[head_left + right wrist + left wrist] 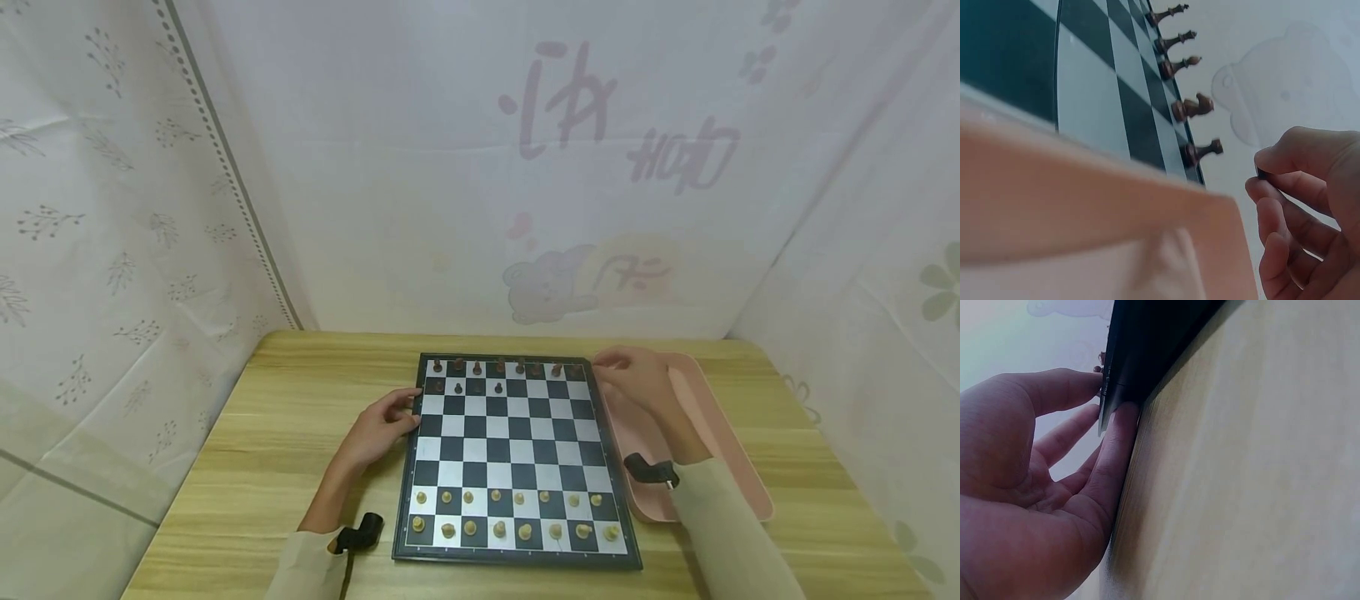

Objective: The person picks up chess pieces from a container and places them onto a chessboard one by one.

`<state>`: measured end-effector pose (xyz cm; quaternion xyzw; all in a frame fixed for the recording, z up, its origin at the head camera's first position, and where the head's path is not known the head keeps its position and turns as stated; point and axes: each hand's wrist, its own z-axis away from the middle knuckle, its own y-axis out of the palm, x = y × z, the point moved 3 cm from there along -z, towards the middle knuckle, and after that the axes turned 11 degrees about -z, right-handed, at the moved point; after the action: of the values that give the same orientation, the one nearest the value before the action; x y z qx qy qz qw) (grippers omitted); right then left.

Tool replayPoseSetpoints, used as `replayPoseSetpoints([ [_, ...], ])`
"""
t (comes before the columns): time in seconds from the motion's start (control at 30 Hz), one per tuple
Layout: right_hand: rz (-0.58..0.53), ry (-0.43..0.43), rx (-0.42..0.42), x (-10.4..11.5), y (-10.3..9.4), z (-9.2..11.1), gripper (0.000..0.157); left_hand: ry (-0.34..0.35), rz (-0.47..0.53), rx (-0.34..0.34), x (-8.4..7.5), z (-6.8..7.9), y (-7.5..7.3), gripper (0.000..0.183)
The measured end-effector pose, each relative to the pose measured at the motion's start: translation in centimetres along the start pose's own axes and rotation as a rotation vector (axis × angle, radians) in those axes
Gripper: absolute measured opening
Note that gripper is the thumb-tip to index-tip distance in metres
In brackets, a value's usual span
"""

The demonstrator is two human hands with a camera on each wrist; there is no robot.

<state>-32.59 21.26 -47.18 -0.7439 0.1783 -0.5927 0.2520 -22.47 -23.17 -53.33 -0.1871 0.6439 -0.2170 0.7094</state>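
A black-and-white chessboard (497, 427) lies flat on the table. Light pieces (525, 531) fill its two near rows. Dark pieces (477, 367) line the far row, with several dark pawns (498, 388) in front at the left. My left hand (378, 429) rests at the board's left edge, thumb and fingertips touching it. Between right thumb and fingers, I pinch a small dark chess piece (1262, 174), mostly hidden by the fingertips. This right hand (637, 382) is just beyond the board's far right corner, over the pink tray.
Right of the board, the pink tray (731, 442) stands close alongside it, partly under my right forearm. The wooden table (300, 400) extends on both sides. Printed white curtains (420, 167) hang behind and at the sides.
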Motion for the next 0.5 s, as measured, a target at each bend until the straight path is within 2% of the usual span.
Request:
replayPoseSetpoints([
  [0.2,0.046,-0.001,0.013,1.3,1.0,-0.2,0.019,-0.001,0.005,0.002,-0.1,0.0,0.0,0.048],
  [0.4,0.021,0.021,0.034,2.3,2.3,-0.4,0.016,0.000,0.014,-0.001,-0.2,0.0,-0.1,0.048],
  [0.5,0.000,0.003,0.048,2.8,3.1,-0.5,0.014,0.003,0.016,0.001,-0.2,0.0,0.0,0.047],
])
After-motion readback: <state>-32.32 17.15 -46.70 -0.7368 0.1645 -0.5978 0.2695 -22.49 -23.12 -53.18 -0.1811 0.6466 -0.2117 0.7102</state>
